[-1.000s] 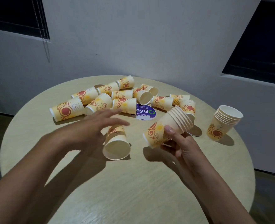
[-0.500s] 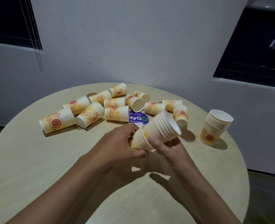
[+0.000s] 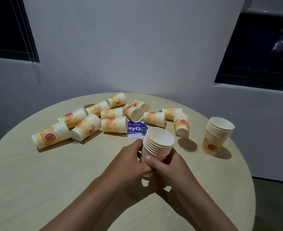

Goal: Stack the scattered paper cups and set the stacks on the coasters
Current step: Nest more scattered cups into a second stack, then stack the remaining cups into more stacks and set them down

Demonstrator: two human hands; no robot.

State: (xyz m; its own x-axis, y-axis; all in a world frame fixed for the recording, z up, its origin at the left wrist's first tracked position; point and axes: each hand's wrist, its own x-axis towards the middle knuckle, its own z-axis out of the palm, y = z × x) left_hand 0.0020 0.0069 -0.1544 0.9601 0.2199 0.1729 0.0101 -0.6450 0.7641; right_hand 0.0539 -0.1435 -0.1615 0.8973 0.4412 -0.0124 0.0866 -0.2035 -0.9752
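A stack of yellow paper cups [image 3: 158,142] stands upright just above the table's middle, gripped from both sides. My left hand [image 3: 132,161] wraps its left side and my right hand [image 3: 166,165] wraps its lower right, thumb across the front. Several loose cups with orange swirls [image 3: 87,125] lie on their sides across the far half of the table. A second upright stack [image 3: 218,135] stands at the right. A round brown coaster [image 3: 187,145] lies bare between the two stacks. Another coaster [image 3: 78,141] peeks from under a lying cup at the left.
A purple round sticker [image 3: 136,130] lies flat on the round wooden table [image 3: 54,180], just beyond the held stack. A further coaster edge [image 3: 88,106] shows behind the far cups. The grey wall rises right behind the table; dark windows sit at both sides.
My left hand picked up the single cup near the table's middle and pushed it onto the bottom of the tilted stack. The stack has since turned upright, with both hands around it.
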